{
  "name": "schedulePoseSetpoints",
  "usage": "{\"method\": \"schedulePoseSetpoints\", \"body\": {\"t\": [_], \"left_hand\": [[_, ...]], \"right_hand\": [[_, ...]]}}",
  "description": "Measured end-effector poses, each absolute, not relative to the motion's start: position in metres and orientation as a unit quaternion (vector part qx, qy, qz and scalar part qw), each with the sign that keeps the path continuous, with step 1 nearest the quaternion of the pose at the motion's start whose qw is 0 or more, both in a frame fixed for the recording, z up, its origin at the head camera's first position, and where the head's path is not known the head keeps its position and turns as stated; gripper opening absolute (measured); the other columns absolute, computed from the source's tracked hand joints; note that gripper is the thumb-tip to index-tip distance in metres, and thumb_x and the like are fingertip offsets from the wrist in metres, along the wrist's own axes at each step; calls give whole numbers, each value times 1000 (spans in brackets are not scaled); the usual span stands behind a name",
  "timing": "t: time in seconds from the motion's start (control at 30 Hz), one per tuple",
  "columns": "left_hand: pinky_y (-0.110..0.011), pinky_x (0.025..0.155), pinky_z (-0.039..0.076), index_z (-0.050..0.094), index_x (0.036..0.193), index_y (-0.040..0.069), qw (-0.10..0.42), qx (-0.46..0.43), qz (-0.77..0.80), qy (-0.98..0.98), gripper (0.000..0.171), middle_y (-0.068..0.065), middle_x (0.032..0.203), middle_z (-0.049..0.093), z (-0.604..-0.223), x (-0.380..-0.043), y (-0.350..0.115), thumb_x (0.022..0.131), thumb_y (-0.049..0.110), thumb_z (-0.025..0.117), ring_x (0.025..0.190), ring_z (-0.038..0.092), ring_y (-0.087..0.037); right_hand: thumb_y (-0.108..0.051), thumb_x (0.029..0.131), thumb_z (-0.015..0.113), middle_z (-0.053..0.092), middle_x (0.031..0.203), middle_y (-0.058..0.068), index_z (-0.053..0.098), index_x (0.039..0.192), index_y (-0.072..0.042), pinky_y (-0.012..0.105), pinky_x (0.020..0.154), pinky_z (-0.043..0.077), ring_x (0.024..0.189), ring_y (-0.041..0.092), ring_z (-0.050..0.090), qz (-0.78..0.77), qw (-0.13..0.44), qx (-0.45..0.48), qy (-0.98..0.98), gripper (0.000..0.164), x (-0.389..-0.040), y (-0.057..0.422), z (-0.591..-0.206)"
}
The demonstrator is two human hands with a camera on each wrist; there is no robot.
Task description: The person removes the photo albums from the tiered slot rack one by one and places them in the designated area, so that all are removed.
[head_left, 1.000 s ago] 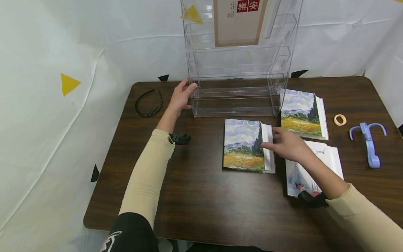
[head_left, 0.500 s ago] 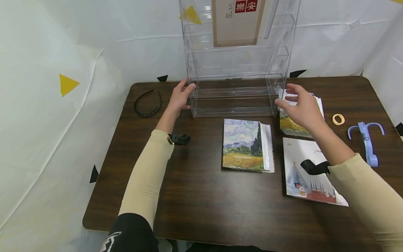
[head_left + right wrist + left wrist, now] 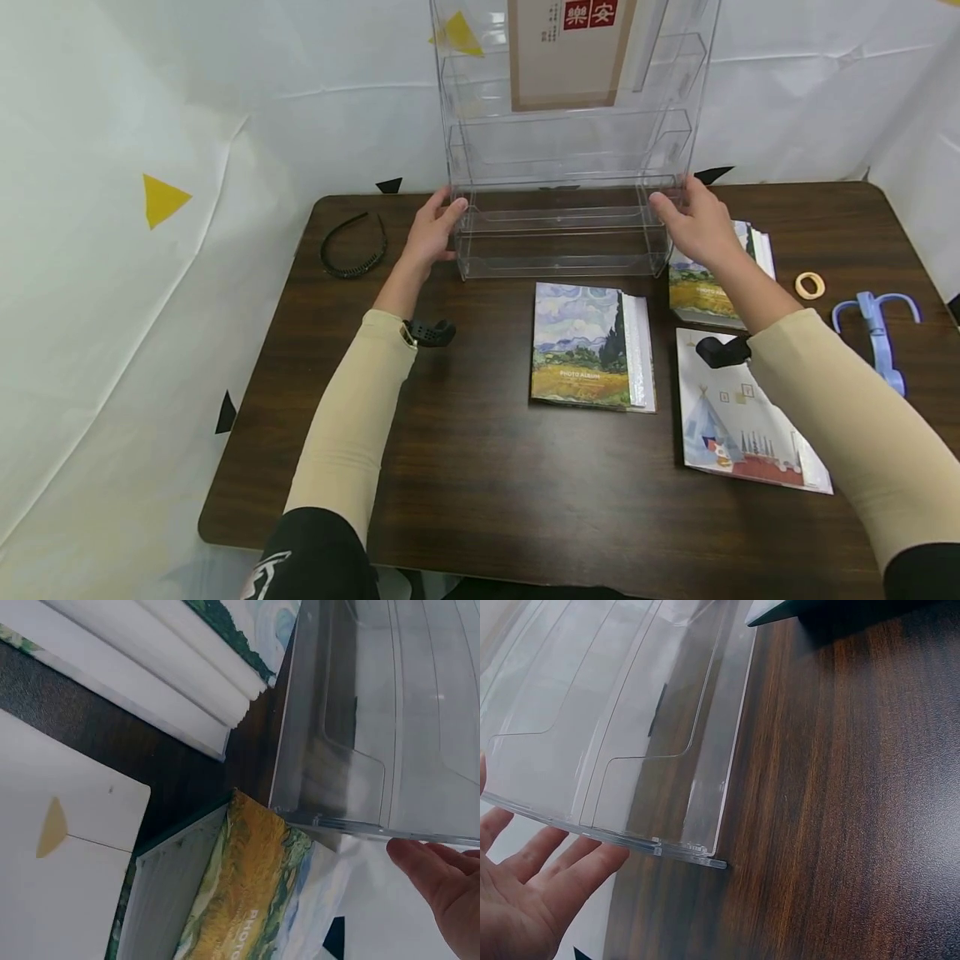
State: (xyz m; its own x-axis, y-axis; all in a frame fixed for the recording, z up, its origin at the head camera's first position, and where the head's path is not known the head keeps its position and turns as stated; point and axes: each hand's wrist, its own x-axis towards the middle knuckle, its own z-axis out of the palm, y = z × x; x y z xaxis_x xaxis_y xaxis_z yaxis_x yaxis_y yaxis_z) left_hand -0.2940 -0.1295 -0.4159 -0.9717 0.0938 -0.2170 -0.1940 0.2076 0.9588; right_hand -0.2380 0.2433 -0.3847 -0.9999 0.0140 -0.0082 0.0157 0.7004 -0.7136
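A tall clear plastic display rack (image 3: 562,268) with several tiers stands at the back of the table. My left hand (image 3: 433,229) holds its left side, thumb at the front edge and fingers along the outer face. My right hand (image 3: 701,223) holds the right side the same way, thumb over the front edge. One photo album (image 3: 581,346) with a painted landscape cover lies in front of the rack. A second photo album (image 3: 705,292) lies partly under my right wrist. Nearer, a white album (image 3: 738,442) with a tent picture is partly covered by my right forearm.
On the left of the table (image 3: 465,467) lies a black headband (image 3: 352,271). A roll of tape (image 3: 810,286) and a blue hook-shaped holder (image 3: 876,329) lie at the right. A beige printed card (image 3: 566,75) stands in the rack's upper tier. White sheeting (image 3: 300,133) hangs behind.
My right hand has moved from beside the middle album up to the rack's right side and now holds it. The left hand has stayed on the left side. The rack looks unmoved.
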Motion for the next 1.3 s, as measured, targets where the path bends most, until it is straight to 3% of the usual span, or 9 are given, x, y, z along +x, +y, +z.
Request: {"method": "schedulePoseSetpoints", "body": {"t": [0.27,0.57,0.8,0.9,1.03,1.1,1.2,1.3], "left_hand": [[-55,90,51,30,155,27,117,-32,625,771,66,-6,151,41,-416,-293,-130,98,49,54,133,44,-28],[-54,91,51,29,156,28,116,-19,621,775,64,-5,153,38,-418,-294,-126,99,51,49,133,44,-28],[-53,95,49,22,158,22,130,-34,604,786,69,-10,155,34,-400,-291,-123,100,49,49,136,40,-29],[-41,99,47,27,155,20,57,-43,580,812,65,-10,149,40,-382,-290,-117,101,42,53,132,43,-26],[-25,98,39,42,145,17,-142,-3,535,833,52,-6,136,48,-350,-294,-104,97,25,60,123,46,-20],[-20,98,36,46,142,15,-215,42,506,834,49,-5,133,48,-333,-299,-96,95,19,61,121,45,-16],[-17,99,34,47,140,10,-260,115,476,832,50,-5,131,49,-310,-309,-82,94,17,64,119,46,-12],[-15,100,33,44,143,8,-244,154,479,829,55,-6,134,49,-293,-319,-66,93,17,66,120,46,-9]], "right_hand": [[-47,104,36,39,145,33,19,152,8,61,106,32,132,49,37,-368,14,17,930,74,-246,245,-388],[-47,104,36,37,147,32,21,152,6,58,101,41,127,49,45,-384,42,41,921,73,-245,245,-383],[-47,104,37,34,150,30,24,152,5,57,100,42,126,48,47,-392,61,47,917,72,-248,244,-379],[-47,104,38,36,149,30,27,151,5,58,101,42,123,48,49,-388,61,51,918,71,-248,242,-380],[-47,104,39,36,148,30,27,151,6,57,100,43,121,48,51,-392,59,52,917,72,-247,243,-380],[-48,104,39,37,148,30,28,151,6,57,99,43,121,48,51,-395,60,55,915,72,-247,244,-380],[-47,104,39,38,148,30,28,150,6,57,99,43,120,48,52,-398,61,58,914,71,-246,244,-380],[-47,104,39,38,147,30,29,150,6,57,99,44,120,48,52,-399,64,59,913,71,-246,245,-380]]}}
